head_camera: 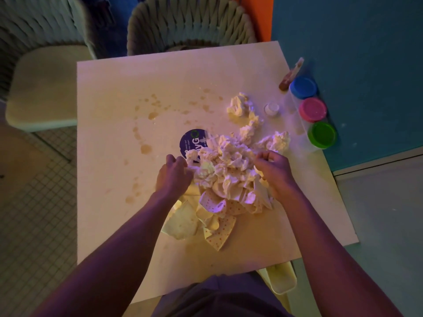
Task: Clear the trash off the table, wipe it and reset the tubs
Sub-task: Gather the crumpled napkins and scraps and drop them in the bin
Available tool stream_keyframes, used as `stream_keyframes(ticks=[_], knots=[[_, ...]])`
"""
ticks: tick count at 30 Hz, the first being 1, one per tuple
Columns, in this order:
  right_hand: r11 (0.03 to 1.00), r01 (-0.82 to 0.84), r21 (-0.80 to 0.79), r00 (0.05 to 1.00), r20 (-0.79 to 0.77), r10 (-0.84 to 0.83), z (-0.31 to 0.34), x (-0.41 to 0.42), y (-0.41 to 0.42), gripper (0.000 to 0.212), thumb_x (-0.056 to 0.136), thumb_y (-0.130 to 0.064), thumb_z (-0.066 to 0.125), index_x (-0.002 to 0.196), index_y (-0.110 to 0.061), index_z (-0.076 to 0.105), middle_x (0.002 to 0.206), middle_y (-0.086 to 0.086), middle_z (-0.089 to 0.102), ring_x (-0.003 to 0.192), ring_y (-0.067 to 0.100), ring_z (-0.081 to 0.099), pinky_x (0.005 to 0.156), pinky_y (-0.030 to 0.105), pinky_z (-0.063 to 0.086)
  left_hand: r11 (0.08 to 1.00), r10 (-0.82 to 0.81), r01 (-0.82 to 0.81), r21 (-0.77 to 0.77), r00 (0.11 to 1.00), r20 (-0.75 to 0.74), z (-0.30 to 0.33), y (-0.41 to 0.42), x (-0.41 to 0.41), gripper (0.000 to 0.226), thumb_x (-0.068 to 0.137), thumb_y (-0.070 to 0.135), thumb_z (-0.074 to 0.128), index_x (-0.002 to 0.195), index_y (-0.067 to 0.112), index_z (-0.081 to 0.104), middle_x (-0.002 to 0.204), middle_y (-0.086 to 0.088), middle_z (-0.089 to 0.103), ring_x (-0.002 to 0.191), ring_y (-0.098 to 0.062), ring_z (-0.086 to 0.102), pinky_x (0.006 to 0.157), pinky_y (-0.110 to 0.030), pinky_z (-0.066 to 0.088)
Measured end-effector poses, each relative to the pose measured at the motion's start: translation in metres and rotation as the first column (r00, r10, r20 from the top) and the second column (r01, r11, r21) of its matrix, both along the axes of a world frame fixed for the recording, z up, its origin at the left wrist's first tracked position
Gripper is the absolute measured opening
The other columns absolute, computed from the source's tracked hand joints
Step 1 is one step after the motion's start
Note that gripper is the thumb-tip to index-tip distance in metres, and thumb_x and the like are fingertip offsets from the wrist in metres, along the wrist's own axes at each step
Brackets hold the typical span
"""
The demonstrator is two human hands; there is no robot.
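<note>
Left hand (173, 173): curling its fingers into the left edge of the tissue pile (225, 170).
Right hand (275, 170): gripping the pile's right edge.
Pile: lying mid-frame on the stained desk (109, 156).
Tubs (312, 110): standing along the desk's right edge.

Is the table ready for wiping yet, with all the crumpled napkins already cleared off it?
No. A big pile of crumpled napkins lies on the table, with the left hand and right hand gathering it.
</note>
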State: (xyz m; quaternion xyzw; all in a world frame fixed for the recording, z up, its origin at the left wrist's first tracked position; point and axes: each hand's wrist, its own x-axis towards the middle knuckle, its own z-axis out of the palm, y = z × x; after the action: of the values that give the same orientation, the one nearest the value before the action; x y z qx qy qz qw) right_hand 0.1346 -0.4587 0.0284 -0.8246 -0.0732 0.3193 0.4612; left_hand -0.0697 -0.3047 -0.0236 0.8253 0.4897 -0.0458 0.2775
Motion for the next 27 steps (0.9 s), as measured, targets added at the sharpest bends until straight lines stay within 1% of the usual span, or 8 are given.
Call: stream_keyframes(ticks=[5, 8, 11, 15, 19, 21, 23, 27], knots=[[0.995, -0.092, -0.038, 0.994, 0.048, 0.093, 0.004, -0.006, 0.028, 0.017, 0.073, -0.009, 0.063, 0.06, -0.02, 0.063, 0.051, -0.014, 0.05, 0.055, 0.008, 0.042, 0.059, 0.025, 0.038, 0.999, 0.043, -0.043, -0.011, 0.998, 0.044, 0.002, 0.0, 0.0, 0.029, 0.086, 0.029, 0.068, 0.11, 0.014, 0.063, 0.111, -0.009, 0.051, 0.092, -0.036, 0.058, 0.073, -0.037, 0.044], [0.983, -0.141, -0.116, 0.979, 0.132, 0.156, 0.0, -0.008, 0.043, 0.018, 0.073, -0.017, 0.061, 0.058, -0.026, 0.065, 0.05, -0.013, 0.051, 0.058, 0.008, 0.048, 0.064, 0.027, 0.044, 0.994, 0.096, -0.092, -0.053, 0.991, 0.088, 0.008, 0.0, -0.003, 0.027, 0.083, 0.029, 0.069, 0.106, 0.017, 0.062, 0.11, -0.005, 0.048, 0.085, -0.034, 0.058, 0.071, -0.034, 0.041], [0.97, -0.197, -0.141, 0.963, 0.156, 0.218, 0.004, -0.013, 0.056, 0.01, 0.07, -0.022, 0.063, 0.065, -0.027, 0.07, 0.065, -0.01, 0.066, 0.069, 0.014, 0.065, 0.07, 0.029, 0.052, 0.99, 0.13, -0.121, -0.067, 0.98, 0.149, 0.013, 0.0, -0.007, 0.026, 0.081, 0.029, 0.071, 0.101, 0.016, 0.061, 0.114, -0.002, 0.044, 0.079, -0.034, 0.058, 0.07, -0.036, 0.045], [0.921, -0.342, -0.189, 0.865, 0.32, 0.387, 0.004, -0.018, 0.067, 0.016, 0.074, -0.011, 0.065, 0.072, -0.026, 0.067, 0.084, 0.0, 0.068, 0.076, 0.016, 0.06, 0.066, 0.028, 0.047, 0.993, 0.12, -0.116, -0.03, 0.975, 0.189, 0.014, 0.004, -0.013, 0.02, 0.08, 0.025, 0.07, 0.09, 0.014, 0.057, 0.121, 0.0, 0.045, 0.074, -0.033, 0.058, 0.069, -0.037, 0.044], [0.792, -0.499, -0.352, 0.755, 0.271, 0.597, 0.0, -0.02, 0.073, 0.023, 0.077, -0.019, 0.065, 0.096, -0.032, 0.066, 0.106, 0.001, 0.053, 0.087, 0.021, 0.063, 0.081, 0.035, 0.054, 0.994, 0.109, -0.106, -0.027, 0.981, 0.158, 0.011, 0.009, -0.015, 0.014, 0.079, 0.025, 0.065, 0.083, 0.017, 0.055, 0.096, 0.001, 0.057, 0.08, -0.031, 0.058, 0.069, -0.036, 0.041], [0.716, -0.55, -0.43, 0.715, 0.202, 0.67, 0.0, -0.021, 0.075, 0.036, 0.077, -0.03, 0.072, 0.112, -0.033, 0.063, 0.116, 0.001, 0.047, 0.096, 0.022, 0.065, 0.087, 0.036, 0.054, 0.993, 0.119, -0.115, -0.031, 0.981, 0.151, 0.012, 0.013, -0.014, 0.016, 0.081, 0.027, 0.063, 0.091, 0.019, 0.053, 0.094, 0.001, 0.058, 0.08, -0.031, 0.057, 0.067, -0.035, 0.038], [0.663, -0.561, -0.495, 0.686, 0.17, 0.707, -0.005, -0.02, 0.073, 0.045, 0.078, -0.031, 0.073, 0.121, -0.031, 0.061, 0.122, 0.002, 0.046, 0.101, 0.023, 0.064, 0.089, 0.036, 0.053, 0.995, 0.099, -0.093, -0.046, 0.982, 0.158, 0.013, 0.017, -0.012, 0.027, 0.084, 0.029, 0.061, 0.109, 0.028, 0.053, 0.102, -0.001, 0.057, 0.083, -0.032, 0.057, 0.07, -0.035, 0.039], [0.705, -0.517, -0.485, 0.692, 0.247, 0.678, -0.01, -0.017, 0.073, 0.023, 0.078, -0.016, 0.067, 0.098, -0.028, 0.068, 0.108, -0.001, 0.064, 0.099, 0.023, 0.064, 0.076, 0.028, 0.047, 1.0, -0.008, 0.006, 0.013, 0.995, 0.096, 0.015, 0.027, -0.004, 0.046, 0.092, 0.029, 0.054, 0.135, 0.044, 0.052, 0.114, -0.003, 0.052, 0.091, -0.036, 0.063, 0.079, -0.04, 0.05]])
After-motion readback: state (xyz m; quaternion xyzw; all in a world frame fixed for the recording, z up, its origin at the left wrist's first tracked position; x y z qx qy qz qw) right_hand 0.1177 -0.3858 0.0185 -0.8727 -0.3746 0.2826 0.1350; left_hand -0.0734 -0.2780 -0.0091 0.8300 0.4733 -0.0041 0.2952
